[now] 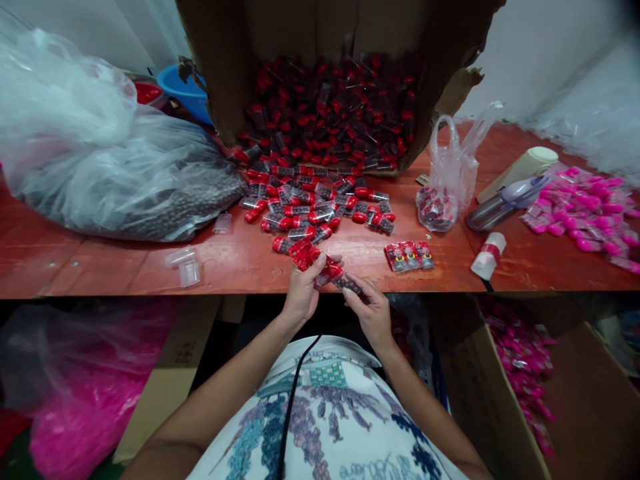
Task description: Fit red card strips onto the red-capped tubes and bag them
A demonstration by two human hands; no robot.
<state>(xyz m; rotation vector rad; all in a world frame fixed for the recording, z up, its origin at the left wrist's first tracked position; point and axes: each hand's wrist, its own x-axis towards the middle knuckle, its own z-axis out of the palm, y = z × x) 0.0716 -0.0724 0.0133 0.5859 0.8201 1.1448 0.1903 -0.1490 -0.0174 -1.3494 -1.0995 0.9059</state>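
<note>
Just above the table's front edge, my left hand (304,287) is closed on a red printed packet (301,254). My right hand (369,308) pinches a small clear tube of dark beads (347,285), its upper end reaching the packet. Whether the tube is inside the packet I cannot tell. Beyond my hands lies a loose pile of red-capped tubes (320,193) filled with dark beads. To the right, a few red printed packets (410,257) lie side by side in a row.
A torn cardboard box (215,73) on its side holds many more red-capped tubes. Left is a plastic bag of dark beads (150,193); right are a small clear bag (440,207), a tumbler (490,210), a white roll (489,257) and pink-capped pieces (580,207). Open carton (470,387) below.
</note>
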